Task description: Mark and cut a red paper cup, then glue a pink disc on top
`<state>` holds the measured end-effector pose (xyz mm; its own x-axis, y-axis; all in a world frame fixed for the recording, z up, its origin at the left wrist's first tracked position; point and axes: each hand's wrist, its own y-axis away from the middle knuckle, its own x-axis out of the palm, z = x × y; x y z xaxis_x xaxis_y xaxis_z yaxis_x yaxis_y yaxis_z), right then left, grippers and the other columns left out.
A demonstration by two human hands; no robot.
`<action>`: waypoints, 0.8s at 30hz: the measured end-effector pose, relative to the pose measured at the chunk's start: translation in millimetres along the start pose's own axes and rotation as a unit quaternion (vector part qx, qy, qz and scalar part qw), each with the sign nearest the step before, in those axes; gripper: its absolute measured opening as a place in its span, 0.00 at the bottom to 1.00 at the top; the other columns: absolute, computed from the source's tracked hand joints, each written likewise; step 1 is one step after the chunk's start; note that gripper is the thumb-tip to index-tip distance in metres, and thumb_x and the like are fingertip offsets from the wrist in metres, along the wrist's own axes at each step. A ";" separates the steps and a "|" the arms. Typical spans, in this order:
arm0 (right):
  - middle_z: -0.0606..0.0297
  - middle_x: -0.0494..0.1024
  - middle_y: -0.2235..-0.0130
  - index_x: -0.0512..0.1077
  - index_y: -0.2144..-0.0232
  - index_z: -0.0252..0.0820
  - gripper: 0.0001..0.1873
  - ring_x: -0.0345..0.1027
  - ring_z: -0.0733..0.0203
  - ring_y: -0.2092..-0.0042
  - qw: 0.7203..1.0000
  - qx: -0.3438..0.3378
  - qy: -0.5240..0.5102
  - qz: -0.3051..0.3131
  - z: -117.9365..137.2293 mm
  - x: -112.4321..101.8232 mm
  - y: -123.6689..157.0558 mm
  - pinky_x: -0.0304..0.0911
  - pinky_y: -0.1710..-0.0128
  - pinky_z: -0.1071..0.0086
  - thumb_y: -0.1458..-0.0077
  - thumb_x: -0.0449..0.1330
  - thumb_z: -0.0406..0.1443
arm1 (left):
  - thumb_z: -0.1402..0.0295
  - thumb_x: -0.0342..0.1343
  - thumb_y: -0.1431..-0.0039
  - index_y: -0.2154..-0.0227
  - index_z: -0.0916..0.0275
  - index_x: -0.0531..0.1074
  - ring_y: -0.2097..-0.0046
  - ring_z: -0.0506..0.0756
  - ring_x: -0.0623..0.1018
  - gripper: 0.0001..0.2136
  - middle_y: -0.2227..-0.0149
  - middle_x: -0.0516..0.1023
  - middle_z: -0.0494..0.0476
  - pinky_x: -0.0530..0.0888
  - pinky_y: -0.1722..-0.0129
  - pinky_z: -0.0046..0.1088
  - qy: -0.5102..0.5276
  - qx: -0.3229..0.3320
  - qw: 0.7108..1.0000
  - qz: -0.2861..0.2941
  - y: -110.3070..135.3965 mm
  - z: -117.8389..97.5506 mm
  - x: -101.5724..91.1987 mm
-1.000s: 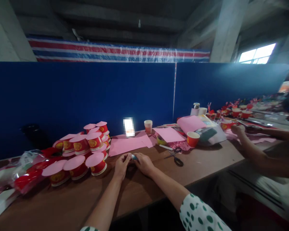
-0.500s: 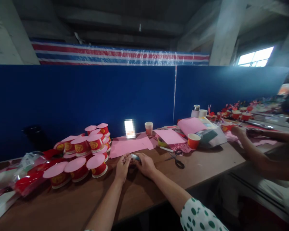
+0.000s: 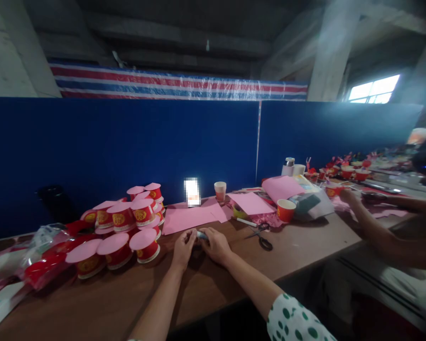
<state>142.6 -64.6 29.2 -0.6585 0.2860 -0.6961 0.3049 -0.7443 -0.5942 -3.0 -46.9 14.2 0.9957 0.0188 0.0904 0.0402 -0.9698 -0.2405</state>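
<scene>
My left hand (image 3: 182,247) and my right hand (image 3: 216,245) rest together on the brown table (image 3: 298,251), fingers curled round a small light-blue and white object (image 3: 201,235) held between them. Only its tip shows between the fingertips. Just left of my hands stand several red paper cups capped with pink paper discs (image 3: 144,244). Pink paper sheets (image 3: 190,216) lie just beyond my hands.
Black scissors (image 3: 262,239) and a white pen (image 3: 246,222) lie to the right of my hands. An open red cup (image 3: 285,210), a small cup (image 3: 219,191) and a lit phone (image 3: 191,192) stand further back. Another person's arm (image 3: 376,227) works at the right. A blue partition (image 3: 128,142) backs the table.
My hands stay together on the small object, with only slight shifts of the fingers. The view has tilted up a little, so everything sits lower in the picture.
</scene>
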 end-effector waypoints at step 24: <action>0.60 0.73 0.60 0.66 0.56 0.43 0.12 0.67 0.60 0.59 1.000 0.002 0.015 0.016 1.3 -2.0 0.2 0.60 0.60 0.71 0.43 0.51 0.35 | 0.55 0.58 0.55 0.68 0.65 0.73 0.72 0.52 0.74 0.17 0.74 0.77 0.53 0.70 0.70 0.27 -0.005 -0.002 1.000 -0.003 1.2 -0.7 0.9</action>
<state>143.0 -66.0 31.0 -0.6273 0.2808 -0.7264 0.3225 -0.7553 -0.5706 -2.1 -48.1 14.7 0.9962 0.0278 0.0829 0.0467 -0.9708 -0.2352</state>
